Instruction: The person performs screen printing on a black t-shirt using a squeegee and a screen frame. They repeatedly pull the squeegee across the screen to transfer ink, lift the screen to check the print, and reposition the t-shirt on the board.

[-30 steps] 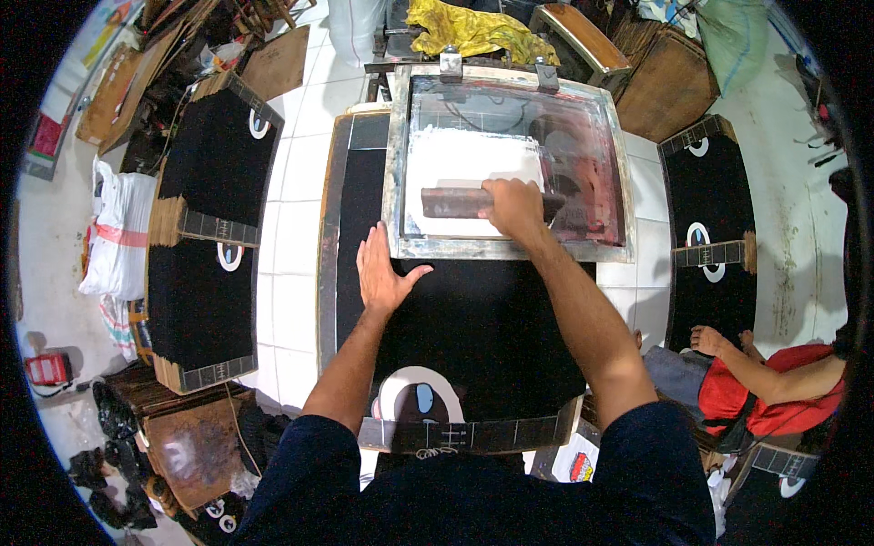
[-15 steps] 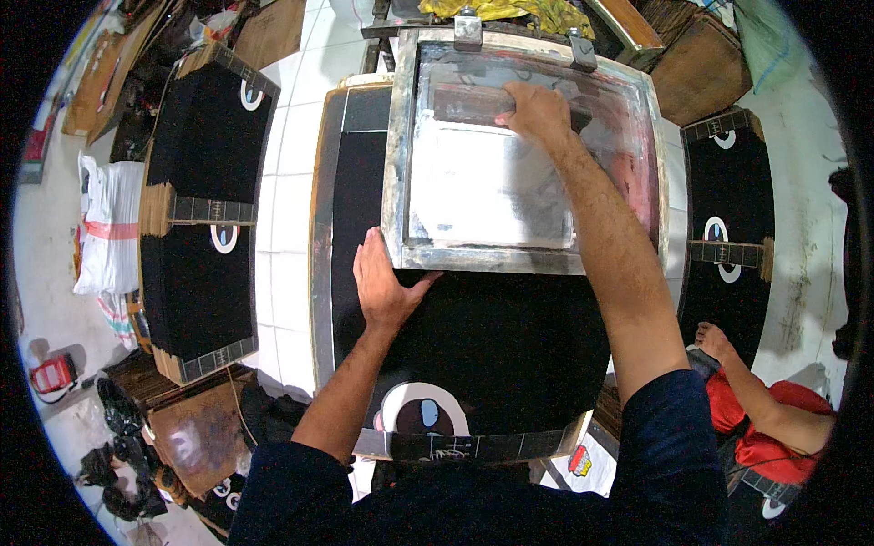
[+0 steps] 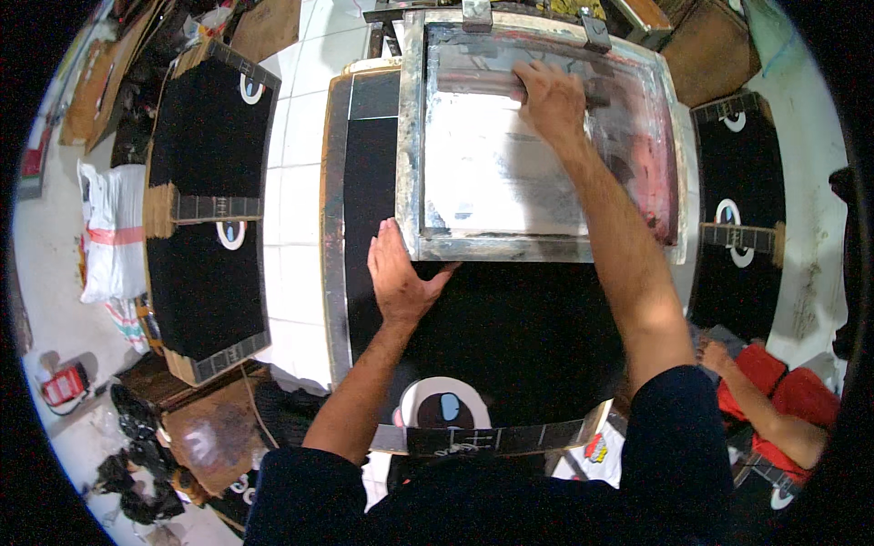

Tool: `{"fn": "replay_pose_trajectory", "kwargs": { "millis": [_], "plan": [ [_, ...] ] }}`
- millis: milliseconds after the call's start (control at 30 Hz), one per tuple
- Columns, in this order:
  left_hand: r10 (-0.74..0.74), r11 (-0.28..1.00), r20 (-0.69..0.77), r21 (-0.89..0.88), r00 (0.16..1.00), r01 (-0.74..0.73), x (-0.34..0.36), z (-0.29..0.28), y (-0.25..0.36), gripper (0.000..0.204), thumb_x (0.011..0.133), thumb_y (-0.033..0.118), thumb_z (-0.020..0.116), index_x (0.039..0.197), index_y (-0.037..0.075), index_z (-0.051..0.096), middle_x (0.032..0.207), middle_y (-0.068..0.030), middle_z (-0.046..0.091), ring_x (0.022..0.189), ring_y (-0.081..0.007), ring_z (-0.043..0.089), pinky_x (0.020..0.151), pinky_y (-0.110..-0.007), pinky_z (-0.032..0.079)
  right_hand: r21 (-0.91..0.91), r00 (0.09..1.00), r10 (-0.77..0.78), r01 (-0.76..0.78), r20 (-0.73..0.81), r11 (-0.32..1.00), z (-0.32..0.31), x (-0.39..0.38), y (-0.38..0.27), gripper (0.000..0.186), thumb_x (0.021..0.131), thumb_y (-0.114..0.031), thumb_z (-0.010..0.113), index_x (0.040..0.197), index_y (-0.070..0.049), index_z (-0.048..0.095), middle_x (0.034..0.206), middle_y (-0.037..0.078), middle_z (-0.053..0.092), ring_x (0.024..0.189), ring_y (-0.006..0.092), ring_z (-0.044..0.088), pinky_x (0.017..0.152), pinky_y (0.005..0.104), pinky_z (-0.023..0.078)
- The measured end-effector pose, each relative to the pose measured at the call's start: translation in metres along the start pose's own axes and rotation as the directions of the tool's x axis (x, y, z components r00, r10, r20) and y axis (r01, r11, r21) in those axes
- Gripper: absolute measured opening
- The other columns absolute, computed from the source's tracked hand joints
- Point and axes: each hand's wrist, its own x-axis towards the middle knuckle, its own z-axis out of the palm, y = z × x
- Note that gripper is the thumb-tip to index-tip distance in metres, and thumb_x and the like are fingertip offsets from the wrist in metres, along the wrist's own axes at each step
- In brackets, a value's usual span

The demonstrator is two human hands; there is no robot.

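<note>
The squeegee (image 3: pixel 487 82), blurred, lies near the far end of the inside of a stained screen frame (image 3: pixel 510 248), gripped by the right hand (image 3: pixel 555 100), whose fingers curl over it above a patch of white ink (image 3: pixel 492 164). The left hand (image 3: pixel 402 284) is spread wide, thumb apart from the fingers, touching the frame's near left corner, which rests over black fabric (image 3: pixel 510 328) bearing an eye-shaped print (image 3: pixel 446 405) at its near end. Two metal clamps (image 3: pixel 596 35) hold the frame's far edge, and black-covered boards (image 3: pixel 209 136) stand on either side beyond white floor tiles (image 3: pixel 296 209).
</note>
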Motion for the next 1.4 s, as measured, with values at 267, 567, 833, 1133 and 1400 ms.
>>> {"fn": "replay_pose_trajectory", "kwargs": {
  "millis": [267,567,833,1133,1400],
  "plan": [
    [0.031,0.999,-0.06,-0.004,0.998,-0.032,-0.001,0.006,-0.001,0.123,0.069,0.054,0.092,0.154,-0.01,0.031,0.155,-0.0311,0.042,0.142,-0.0466,0.043,0.12,-0.055,0.032,0.107,0.972,-0.207,0.195,0.109,0.975,-0.014,-0.046,-0.03,0.031,0.088,-0.016,0.074,0.118,-0.017,0.069,0.107,0.001,0.067,0.106,0.0227,0.063,0.091,0.0466,0.047],
    [-0.005,0.999,-0.041,0.04,0.999,0.006,-0.002,0.003,0.005,0.12,0.072,0.057,0.089,0.152,-0.012,0.032,0.153,-0.0322,0.043,0.142,-0.0475,0.042,0.12,-0.054,0.031,0.138,0.986,-0.099,0.081,0.133,0.987,-0.07,-0.147,-0.055,0.014,0.088,-0.019,0.062,0.099,-0.018,0.071,0.093,0.001,0.068,0.094,0.0229,0.066,0.083,0.0415,0.048],
    [-0.013,0.999,-0.012,0.034,1.0,0.014,0.001,0.004,0.006,0.122,0.072,0.054,0.09,0.154,-0.012,0.029,0.155,-0.033,0.04,0.143,-0.0476,0.041,0.12,-0.054,0.03,0.163,0.997,-0.072,0.074,-0.017,0.984,-0.047,-0.114,-0.051,0.013,0.09,-0.019,0.061,0.096,-0.019,0.072,0.092,0.001,0.068,0.098,0.0229,0.066,0.085,0.0452,0.047],
    [0.011,0.999,-0.03,0.043,0.999,-0.009,0.0,0.006,0.005,0.122,0.072,0.053,0.09,0.154,-0.013,0.029,0.152,-0.0344,0.042,0.142,-0.0475,0.042,0.119,-0.055,0.03,0.08,0.981,0.047,-0.032,-0.187,0.996,0.004,-0.031,0.01,0.023,0.089,-0.013,0.065,0.11,-0.018,0.073,0.1,0.002,0.07,0.101,0.0235,0.066,0.089,0.0475,0.047],
    [0.016,0.999,-0.046,0.03,0.999,-0.015,-0.001,0.008,0.003,0.121,0.072,0.052,0.091,0.154,-0.012,0.03,0.153,-0.033,0.042,0.142,-0.0467,0.042,0.12,-0.054,0.03,0.097,0.972,0.224,-0.217,-0.066,0.971,-0.022,-0.083,-0.008,0.028,0.08,-0.012,0.079,0.106,-0.014,0.068,0.102,0.004,0.07,0.103,0.0269,0.067,0.091,0.0532,0.047]
  ]
}}
